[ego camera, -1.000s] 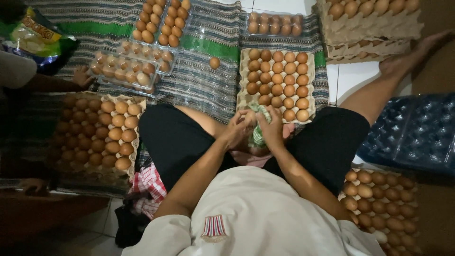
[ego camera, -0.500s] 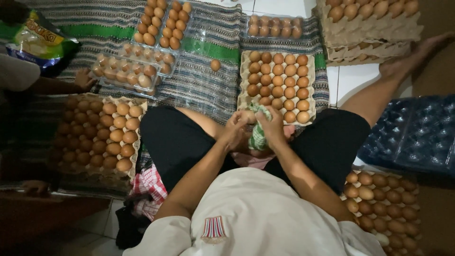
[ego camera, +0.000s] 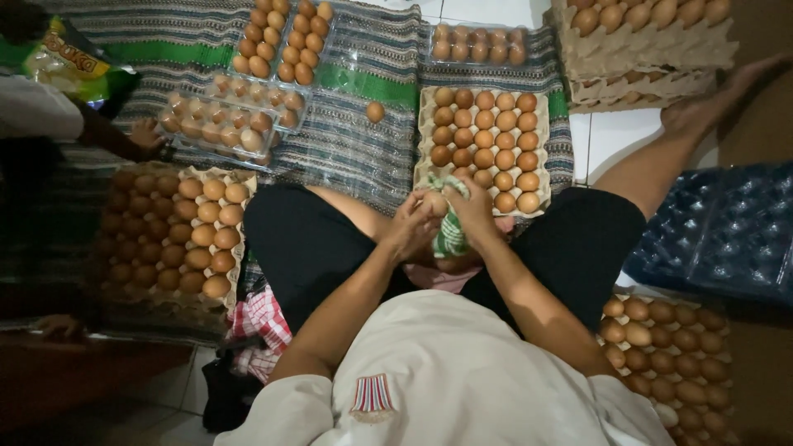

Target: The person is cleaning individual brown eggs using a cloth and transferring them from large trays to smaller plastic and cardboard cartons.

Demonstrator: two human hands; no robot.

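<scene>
View from the head camera, looking down on a seated person's lap. The left hand point(ego camera: 410, 227) and the right hand point(ego camera: 472, 211) meet between the knees; the left grip is curled around a brown egg point(ego camera: 435, 203), and the right grip is pressed closed on a green-and-white checked cloth point(ego camera: 451, 235) that lies against the same egg. The egg sits between the two grips, touching both. Just beyond the grips, on the striped mat point(ego camera: 355, 149), rests a cardboard tray of eggs point(ego camera: 487, 144), its near edge just beside the fingers. A single loose egg point(ego camera: 375, 111) lies on the mat to the left of that tray, well apart from the hands. Farther left are clear plastic egg boxes point(ego camera: 231, 120), touched by another person's hand point(ego camera: 147, 136), and a larger cardboard egg tray point(ego camera: 178, 235) beside the person's left thigh. A red checked cloth point(ego camera: 260, 318) lies under that thigh. To the right of the grips lie dark blue empty trays point(ego camera: 719, 235), with a further tray of eggs point(ego camera: 669, 355) near the right hip and stacked trays point(ego camera: 644, 41) at the far right.
</scene>
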